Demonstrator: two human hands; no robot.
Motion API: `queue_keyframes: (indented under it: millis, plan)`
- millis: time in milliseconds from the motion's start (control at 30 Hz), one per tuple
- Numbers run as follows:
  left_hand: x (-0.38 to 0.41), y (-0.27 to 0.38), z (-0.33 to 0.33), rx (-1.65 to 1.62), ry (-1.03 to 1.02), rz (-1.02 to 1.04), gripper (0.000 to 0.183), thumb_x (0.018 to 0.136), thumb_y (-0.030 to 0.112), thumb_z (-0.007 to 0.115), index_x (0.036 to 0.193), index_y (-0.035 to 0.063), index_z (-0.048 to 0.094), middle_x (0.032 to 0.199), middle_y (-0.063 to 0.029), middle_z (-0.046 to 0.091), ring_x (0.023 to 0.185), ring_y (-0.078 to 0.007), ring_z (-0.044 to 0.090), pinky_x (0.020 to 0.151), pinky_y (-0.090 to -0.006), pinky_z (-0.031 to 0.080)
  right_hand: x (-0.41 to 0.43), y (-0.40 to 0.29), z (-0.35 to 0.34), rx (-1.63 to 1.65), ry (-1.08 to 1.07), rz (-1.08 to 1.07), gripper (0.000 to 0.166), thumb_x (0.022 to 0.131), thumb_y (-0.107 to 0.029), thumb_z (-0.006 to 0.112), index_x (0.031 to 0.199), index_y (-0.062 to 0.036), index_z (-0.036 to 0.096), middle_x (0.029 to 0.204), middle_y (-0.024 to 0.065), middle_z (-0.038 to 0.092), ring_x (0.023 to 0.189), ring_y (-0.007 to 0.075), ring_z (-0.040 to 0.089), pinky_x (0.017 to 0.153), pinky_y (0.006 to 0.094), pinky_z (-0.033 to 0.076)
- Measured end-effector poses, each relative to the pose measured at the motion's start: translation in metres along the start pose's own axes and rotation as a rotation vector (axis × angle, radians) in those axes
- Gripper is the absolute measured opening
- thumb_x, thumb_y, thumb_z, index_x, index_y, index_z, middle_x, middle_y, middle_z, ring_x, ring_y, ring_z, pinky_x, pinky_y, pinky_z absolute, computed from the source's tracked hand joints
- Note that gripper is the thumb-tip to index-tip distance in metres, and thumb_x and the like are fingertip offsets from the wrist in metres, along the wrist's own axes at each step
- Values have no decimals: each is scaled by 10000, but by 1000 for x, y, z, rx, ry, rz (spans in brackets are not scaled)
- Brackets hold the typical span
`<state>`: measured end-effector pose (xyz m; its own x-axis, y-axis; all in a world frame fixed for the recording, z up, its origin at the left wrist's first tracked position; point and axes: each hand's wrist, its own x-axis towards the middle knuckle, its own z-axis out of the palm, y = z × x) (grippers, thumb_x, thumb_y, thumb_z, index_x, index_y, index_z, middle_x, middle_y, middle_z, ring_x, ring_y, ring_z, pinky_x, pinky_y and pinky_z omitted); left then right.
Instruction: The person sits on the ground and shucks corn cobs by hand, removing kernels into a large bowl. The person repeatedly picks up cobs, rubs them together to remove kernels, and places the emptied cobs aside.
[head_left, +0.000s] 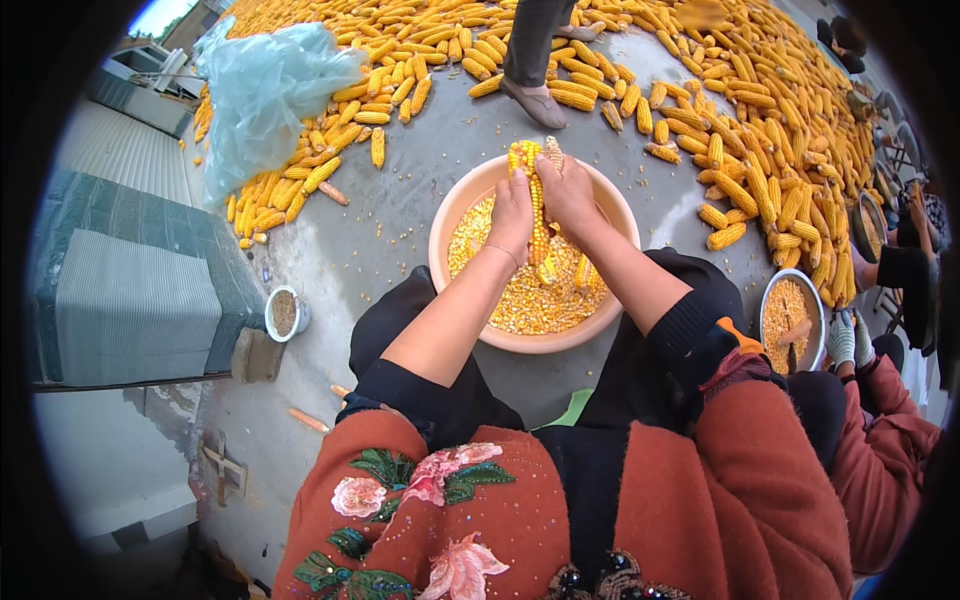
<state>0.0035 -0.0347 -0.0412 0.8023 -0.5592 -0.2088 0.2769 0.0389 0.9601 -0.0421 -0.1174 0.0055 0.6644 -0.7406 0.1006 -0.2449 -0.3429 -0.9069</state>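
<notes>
My left hand (513, 217) grips a yellow ear of corn (537, 217) that is partly stripped of kernels and stands lengthwise over the basin. Pressed against its upper right side is a pale, bare corncob (553, 154), held in my right hand (568, 191). Both hands are above a pinkish plastic basin (517, 343) set between my knees. Loose corn kernels (517, 304) cover its bottom, and pieces of corn ear (586, 274) lie among them on the right. My fingers hide part of the ear and of the cob.
A large heap of corn ears (750, 135) curves around the front and right. Crumpled plastic sheeting (274, 90) covers its left end. Someone's shoe (534, 103) is just beyond the basin. A small white bucket (300, 315) stands left; a co-worker's gloved hands (851, 337) are near a kernel-filled basin (817, 300) at right.
</notes>
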Motion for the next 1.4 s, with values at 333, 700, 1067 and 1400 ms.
queue_keyframes:
  millis: [333,700,1067,1400]
  plan:
    - [-14,32,4,-107,-155,-64,461,967,428,231,1185,73,428,994,-87,568,792,-173,601,574,-303,536,28,7,-11,857,-335,557,387,907,-318,479,1061,36,488,821,110,593,684,194,591,635,347,510]
    - [-20,26,10,-101,-88,-46,454,967,384,311,1167,-7,425,1088,-158,536,1003,-233,521,859,-340,415,28,14,-4,498,-83,313,387,866,-329,522,884,50,601,755,139,616,666,200,586,623,352,460]
    - [-12,2,4,204,-125,106,430,951,427,333,1152,52,396,978,-96,496,770,-165,564,487,-297,527,40,29,-1,688,-100,292,301,868,-286,549,919,7,596,757,76,601,657,146,560,638,289,466]
    - [-41,42,11,-83,-236,-213,475,949,464,297,1220,84,386,988,-61,512,763,-141,570,510,-286,526,37,31,-9,300,-76,191,435,840,-357,549,866,75,591,804,180,619,723,248,607,680,360,467]
